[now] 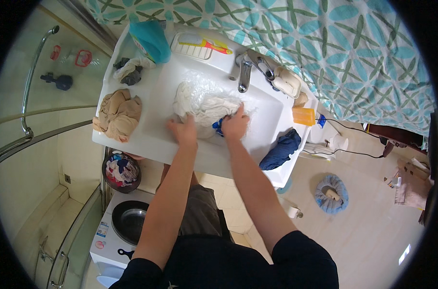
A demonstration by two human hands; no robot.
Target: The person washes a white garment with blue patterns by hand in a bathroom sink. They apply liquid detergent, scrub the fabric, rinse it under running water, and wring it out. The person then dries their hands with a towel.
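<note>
A wet white cloth garment lies bunched in the basin of a white washbasin, with foamy water around its far side. My left hand is at its near left edge, fingertips against the fabric; whether they grip it is blurred. At the garment's right end, my right hand has its fingers closed about the cloth. A blue patterned part shows just left of my right hand; I cannot tell whether it belongs to the garment. The chrome faucet stands above the basin, beyond my right hand.
On the left rim are a tan cloth, grey and white cloths and a teal detergent bottle. A yellow-handled brush lies at the back. A navy cloth and orange container sit right. A laundry basket stands below left.
</note>
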